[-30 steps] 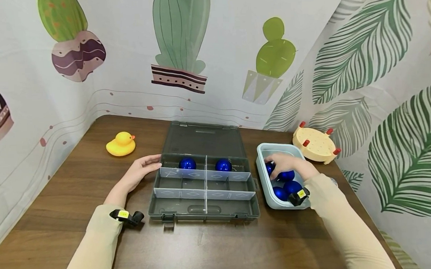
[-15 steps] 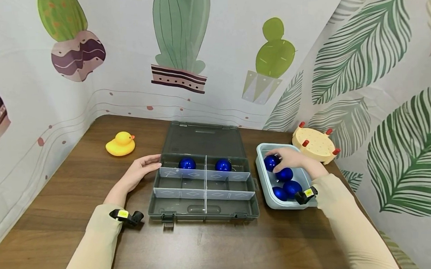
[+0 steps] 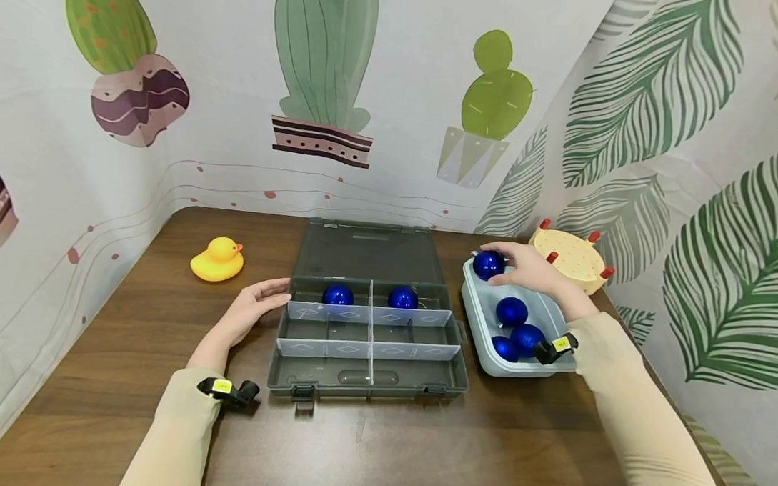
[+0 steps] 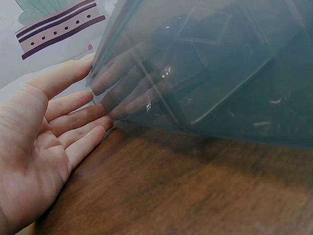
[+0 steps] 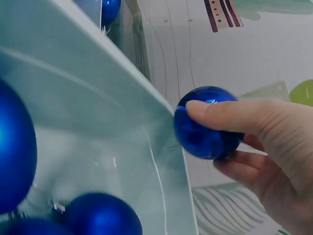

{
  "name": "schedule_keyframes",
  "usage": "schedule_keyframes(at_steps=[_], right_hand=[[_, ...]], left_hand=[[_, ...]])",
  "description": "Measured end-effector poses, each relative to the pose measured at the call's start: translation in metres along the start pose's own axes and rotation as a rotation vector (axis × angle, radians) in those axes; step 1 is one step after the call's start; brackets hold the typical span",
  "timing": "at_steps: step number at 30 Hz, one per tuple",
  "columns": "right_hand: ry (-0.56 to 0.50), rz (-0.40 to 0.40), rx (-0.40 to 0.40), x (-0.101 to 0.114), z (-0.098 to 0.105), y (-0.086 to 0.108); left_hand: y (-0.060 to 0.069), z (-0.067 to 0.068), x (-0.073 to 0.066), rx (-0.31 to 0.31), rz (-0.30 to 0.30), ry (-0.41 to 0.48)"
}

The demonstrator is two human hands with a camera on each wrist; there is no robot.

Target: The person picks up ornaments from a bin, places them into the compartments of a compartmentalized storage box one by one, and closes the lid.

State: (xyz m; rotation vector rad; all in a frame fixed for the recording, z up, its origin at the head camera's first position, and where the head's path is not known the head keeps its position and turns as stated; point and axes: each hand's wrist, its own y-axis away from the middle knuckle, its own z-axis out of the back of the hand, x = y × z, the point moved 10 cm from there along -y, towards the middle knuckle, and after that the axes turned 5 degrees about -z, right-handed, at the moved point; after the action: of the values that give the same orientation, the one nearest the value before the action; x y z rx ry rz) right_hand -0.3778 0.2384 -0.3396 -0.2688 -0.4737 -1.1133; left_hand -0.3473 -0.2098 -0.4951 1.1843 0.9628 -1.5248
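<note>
A shiny blue bauble (image 3: pixel 488 265) is pinched between the thumb and fingers of my right hand (image 3: pixel 525 267), over the far end of the light-blue tub (image 3: pixel 474 319). Inside the tub lie three more blue baubles (image 3: pixel 511 312). My left hand (image 3: pixel 253 311) touches the left side of the grey divided box (image 3: pixel 368 378) with its fingers nearly straight, as the left wrist view also shows. Both back compartments of the box hold one blue bauble each, the left bauble (image 3: pixel 338 295) and the right bauble (image 3: pixel 403 298). The box's lid (image 3: pixel 370 254) lies folded back.
A yellow rubber duck (image 3: pixel 218 260) sits at the back left of the wooden table (image 3: pixel 370 451). Behind the tub, an upturned cream stool-like thing with red-tipped legs (image 3: pixel 572 256) stands by the patterned cloth wall (image 3: pixel 422 92).
My right hand has taken hold of a bauble in the tub and raised it to the tub's far rim. The left hand and the box have stayed put.
</note>
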Motion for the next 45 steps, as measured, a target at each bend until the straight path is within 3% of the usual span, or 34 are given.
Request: schedule_keyframes(at_steps=[9,17,26,32,45], right_hand=[[-0.078,0.111,-0.131,0.045,-0.001,-0.019],[-0.087,0.139,-0.214,0.089,-0.01,-0.037],[-0.14,0.211,-0.19,0.141,-0.035,-0.056],[-0.157,0.264,-0.173,0.171,-0.062,-0.064],[-0.206,0.379,-0.034,0.226,-0.125,-0.059]], left_hand=[[0.001,0.0,-0.004,-0.005,0.003,-0.01],[0.001,0.001,-0.006,-0.004,0.003,-0.042],[0.003,0.002,-0.008,-0.001,-0.003,-0.014],[0.005,0.001,-0.008,0.0,0.003,-0.009],[0.003,0.0,-0.006,-0.014,0.011,0.001]])
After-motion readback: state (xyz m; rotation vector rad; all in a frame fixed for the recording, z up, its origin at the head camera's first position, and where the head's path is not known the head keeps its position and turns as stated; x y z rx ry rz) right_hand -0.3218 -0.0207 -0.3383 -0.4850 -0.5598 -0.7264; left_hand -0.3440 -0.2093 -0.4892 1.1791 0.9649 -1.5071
